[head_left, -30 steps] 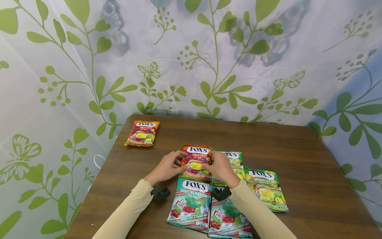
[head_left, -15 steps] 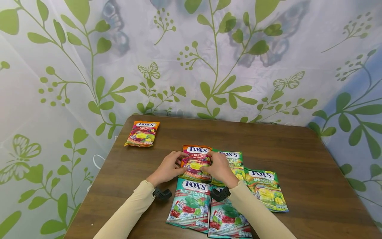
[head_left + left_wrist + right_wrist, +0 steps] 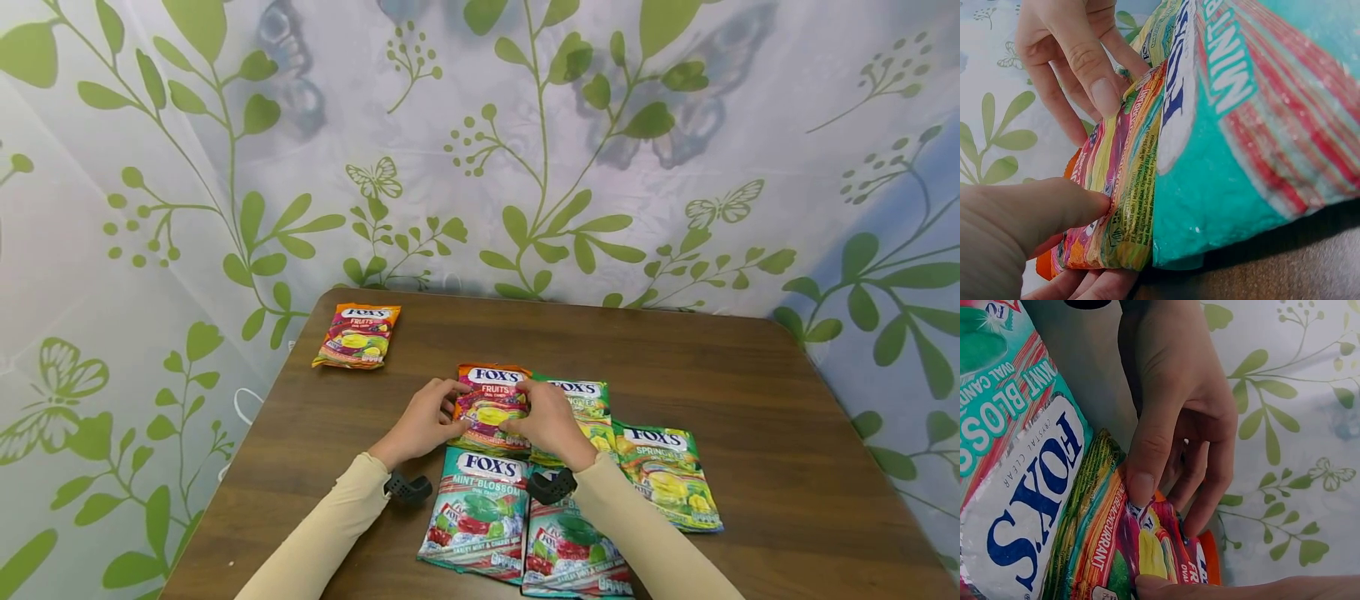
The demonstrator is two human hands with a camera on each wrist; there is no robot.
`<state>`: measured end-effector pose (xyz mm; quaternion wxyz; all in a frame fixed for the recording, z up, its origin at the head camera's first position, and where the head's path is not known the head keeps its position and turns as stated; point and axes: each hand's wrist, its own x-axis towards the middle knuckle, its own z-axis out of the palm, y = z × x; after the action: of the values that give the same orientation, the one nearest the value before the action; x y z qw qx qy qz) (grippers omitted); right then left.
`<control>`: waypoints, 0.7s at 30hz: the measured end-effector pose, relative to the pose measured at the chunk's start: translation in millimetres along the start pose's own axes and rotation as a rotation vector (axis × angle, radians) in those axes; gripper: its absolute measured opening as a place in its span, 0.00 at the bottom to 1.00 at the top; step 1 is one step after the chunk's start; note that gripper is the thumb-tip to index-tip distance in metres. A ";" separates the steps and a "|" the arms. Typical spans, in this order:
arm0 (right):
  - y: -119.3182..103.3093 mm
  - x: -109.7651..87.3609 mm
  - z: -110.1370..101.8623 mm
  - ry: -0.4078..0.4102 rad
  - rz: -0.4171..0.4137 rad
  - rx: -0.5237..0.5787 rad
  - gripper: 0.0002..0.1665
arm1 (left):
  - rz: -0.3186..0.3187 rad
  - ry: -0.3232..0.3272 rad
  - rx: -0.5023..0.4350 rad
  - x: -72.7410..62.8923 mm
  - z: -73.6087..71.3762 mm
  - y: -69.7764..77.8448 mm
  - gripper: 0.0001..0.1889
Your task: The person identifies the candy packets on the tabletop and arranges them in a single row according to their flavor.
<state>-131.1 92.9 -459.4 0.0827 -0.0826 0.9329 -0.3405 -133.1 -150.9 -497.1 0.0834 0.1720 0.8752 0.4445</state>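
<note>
An orange and purple Fox's Fruits candy bag (image 3: 491,408) lies face up at the middle of the table, held by both hands at its sides. My left hand (image 3: 422,423) grips the left edge; the left wrist view shows its thumb (image 3: 1063,206) on the printed face and fingertips beneath. From the right, my right hand (image 3: 557,423) pinches the other edge, its thumb (image 3: 1142,478) on the front. Just below sits a teal Mint Blossom candy bag (image 3: 476,517). A green Spring Tea candy bag (image 3: 596,408) lies partly hidden behind the right hand.
A second Mint Blossom bag (image 3: 573,550) lies partly under the right forearm. Farther right is another Spring Tea bag (image 3: 667,479), tilted. At the table's far left corner lies another Fruits bag (image 3: 358,336). A leaf-patterned curtain (image 3: 480,183) hangs behind the brown table (image 3: 690,367).
</note>
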 end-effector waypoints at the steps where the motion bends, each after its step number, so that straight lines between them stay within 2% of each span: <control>1: 0.1 0.1 0.5 0.000 -0.007 -0.002 0.41 | -0.002 0.002 0.000 -0.4 -0.2 0.2 0.28; 12: 0.3 1.9 4.1 0.007 -0.010 -0.020 0.41 | -0.003 0.021 -0.006 -1.8 -1.5 0.9 0.27; 21: -2.8 -2.2 3.8 0.038 0.001 0.020 0.39 | -0.010 0.050 -0.004 -4.4 -1.2 2.4 0.25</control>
<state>-127.9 88.9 -460.2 0.0662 -0.0747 0.9310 -0.3511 -128.8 -152.1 -494.5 0.0642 0.1563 0.8770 0.4498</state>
